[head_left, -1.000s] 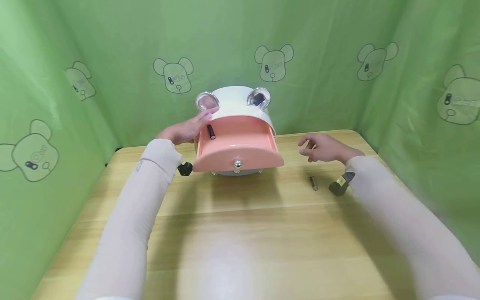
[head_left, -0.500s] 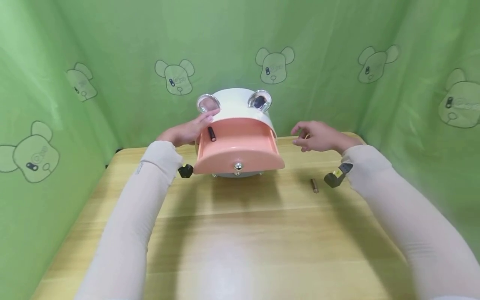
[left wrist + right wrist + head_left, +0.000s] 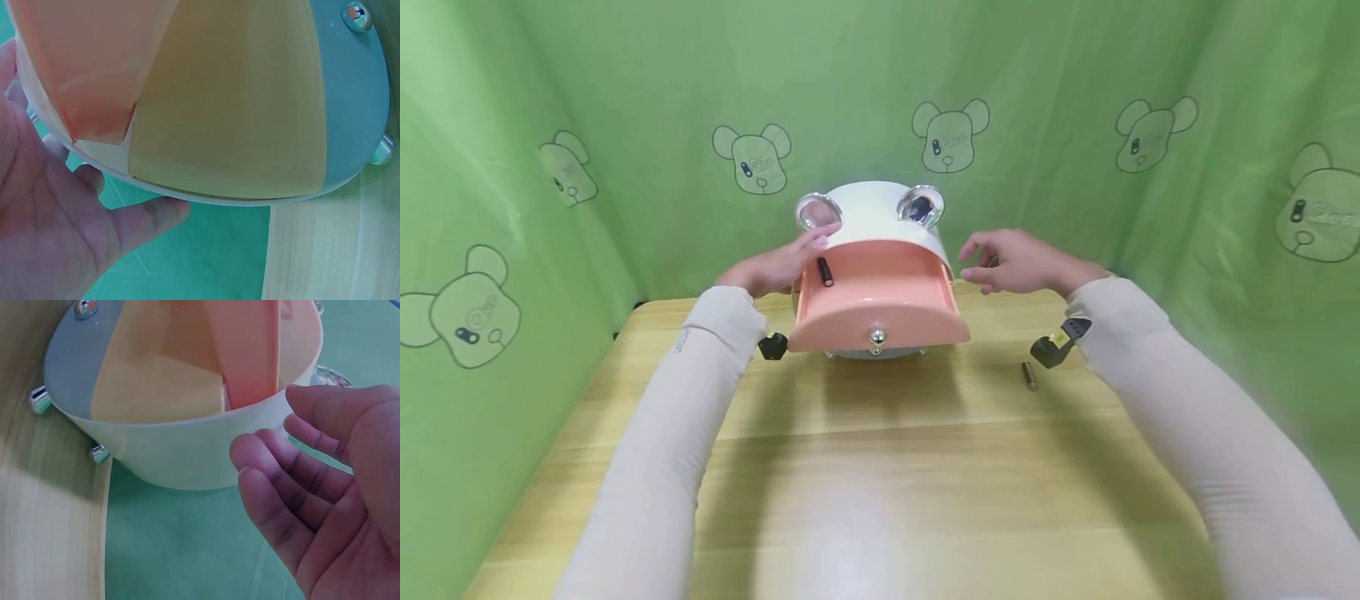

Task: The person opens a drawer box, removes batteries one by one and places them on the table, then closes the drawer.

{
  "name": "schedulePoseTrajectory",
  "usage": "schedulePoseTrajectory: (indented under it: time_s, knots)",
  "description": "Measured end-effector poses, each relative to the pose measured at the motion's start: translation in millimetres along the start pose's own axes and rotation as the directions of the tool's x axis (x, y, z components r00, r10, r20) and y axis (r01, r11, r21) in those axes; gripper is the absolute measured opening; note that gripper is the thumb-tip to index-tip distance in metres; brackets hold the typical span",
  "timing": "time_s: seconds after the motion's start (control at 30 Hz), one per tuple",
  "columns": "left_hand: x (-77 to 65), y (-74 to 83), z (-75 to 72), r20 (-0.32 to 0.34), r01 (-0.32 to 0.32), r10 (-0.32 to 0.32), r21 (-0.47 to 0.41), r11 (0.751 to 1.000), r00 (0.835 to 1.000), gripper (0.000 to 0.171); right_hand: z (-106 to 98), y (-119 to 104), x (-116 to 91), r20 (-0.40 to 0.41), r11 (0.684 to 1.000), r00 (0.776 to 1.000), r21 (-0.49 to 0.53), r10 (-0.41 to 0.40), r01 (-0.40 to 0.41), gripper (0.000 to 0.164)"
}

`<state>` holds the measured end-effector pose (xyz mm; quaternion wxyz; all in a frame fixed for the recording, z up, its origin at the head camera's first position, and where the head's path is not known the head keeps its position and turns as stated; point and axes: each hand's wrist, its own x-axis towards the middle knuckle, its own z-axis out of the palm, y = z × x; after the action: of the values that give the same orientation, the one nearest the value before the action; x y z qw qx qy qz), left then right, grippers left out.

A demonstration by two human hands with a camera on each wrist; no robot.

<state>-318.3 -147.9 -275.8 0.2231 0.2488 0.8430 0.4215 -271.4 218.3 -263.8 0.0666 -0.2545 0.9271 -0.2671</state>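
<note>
From afar, I see the box (image 3: pixel 876 205) between the left hand (image 3: pixel 780 262), fingers extended against it, and the right hand (image 3: pixel 1018 261), loosely curved, apart.

1. Pale rounded lettering is printed across the dark-outlined bear heads (image 3: pixel 947 142) on the green fabric curtain (image 3: pixel 1045 50), too faint to be read surely.
2. Small dark lettering is borne by the off-white cloth left sleeve (image 3: pixel 651 433) near the cuff, too small to be read.
</note>
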Motion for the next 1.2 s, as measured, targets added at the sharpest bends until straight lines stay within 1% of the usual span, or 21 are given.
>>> schedulePoseTrajectory:
  time_s: [0.2,0.37,0.5,0.63,0.77,0.9,1.0,1.13,1.2]
  knots:
    - [-0.4,1.4,0.8,0.001,0.004,-0.004,-0.007,1.000,1.000,0.055,-1.5,-9.4,2.1,0.007,1.000,1.000,0.023,-0.004,0.004,0.023]
    - [-0.1,0.9,0.8,0.000,0.002,-0.002,-0.011,1.000,1.000,0.055,-1.6,-17.4,5.4,-0.006,0.999,1.000,0.049,-0.013,0.013,0.018]
    - [0.7,-0.8,0.9,0.004,0.006,-0.006,-0.018,1.000,1.000,0.055,-1.0,-24.2,7.0,-0.002,0.997,1.000,0.069,-0.017,0.017,0.019]
    - [2.1,-1.9,0.4,0.006,-0.010,0.010,-0.014,1.000,1.000,0.055,-0.1,-27.6,10.2,0.013,0.997,0.999,0.071,-0.036,0.035,0.020]
    - [4.1,-1.4,-0.1,0.010,-0.007,0.007,-0.018,1.000,1.000,0.055,-0.9,-29.9,14.1,0.035,0.997,0.997,0.049,-0.069,0.067,0.017]
    - [3.4,2.8,0.6,0.023,0.007,-0.007,-0.021,1.000,1.000,0.055,-3.7,-34.1,16.8,0.055,0.995,0.993,0.010,-0.101,0.100,0.013]
    - [-5.0,14.1,2.9,0.034,0.015,-0.015,-0.023,1.000,0.999,0.055,-5.8,-39.4,19.0,0.069,0.994,0.991,-0.007,-0.112,0.113,0.012]
    - [-16.1,26.0,6.0,0.038,0.005,-0.004,-0.017,1.000,0.999,0.055,-6.5,-48.4,23.6,0.090,0.993,0.990,-0.029,-0.110,0.113,0.013]
    - [-12.5,20.5,5.4,0.033,-0.003,0.004,-0.019,1.000,0.999,0.055,-6.2,-52.9,25.7,0.104,0.993,0.989,-0.040,-0.107,0.111,0.015]
